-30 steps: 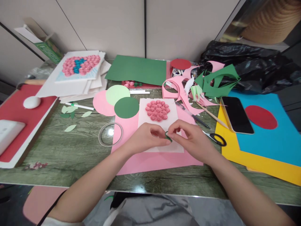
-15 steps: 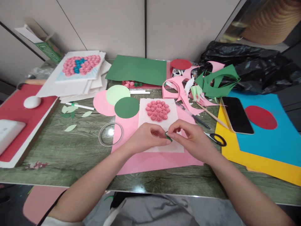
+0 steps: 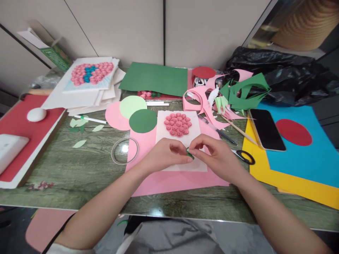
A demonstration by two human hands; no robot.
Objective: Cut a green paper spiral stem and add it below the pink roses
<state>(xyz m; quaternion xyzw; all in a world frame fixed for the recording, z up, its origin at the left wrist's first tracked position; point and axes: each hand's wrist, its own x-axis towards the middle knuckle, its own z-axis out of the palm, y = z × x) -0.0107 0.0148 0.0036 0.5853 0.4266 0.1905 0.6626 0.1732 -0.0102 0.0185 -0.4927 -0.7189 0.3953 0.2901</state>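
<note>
Between the fingertips of both hands is a small curled strip of green paper (image 3: 189, 153). My left hand (image 3: 169, 152) pinches it from the left, thumb below and forefinger above. From the other side my right hand (image 3: 212, 151) pinches its upper end. Both hands hover over a white sheet (image 3: 164, 137), which lies on a larger pink sheet (image 3: 150, 183). Pink rolled-paper flowers (image 3: 177, 124) form a round cluster on the white sheet, just beyond my fingers. A roll of tape (image 3: 113, 155) lies by my left forearm. Scissors with black handles (image 3: 246, 157) lie beside my right hand.
Paper circles (image 3: 143, 121) and cut leaves (image 3: 79, 144) lie at left. Pink and green scraps (image 3: 249, 91), a pen (image 3: 227, 137) and a wooden stick (image 3: 241, 130) lie at right, near a phone (image 3: 267, 128) on blue and yellow sheets. A flower picture (image 3: 91, 86) tops a stack behind.
</note>
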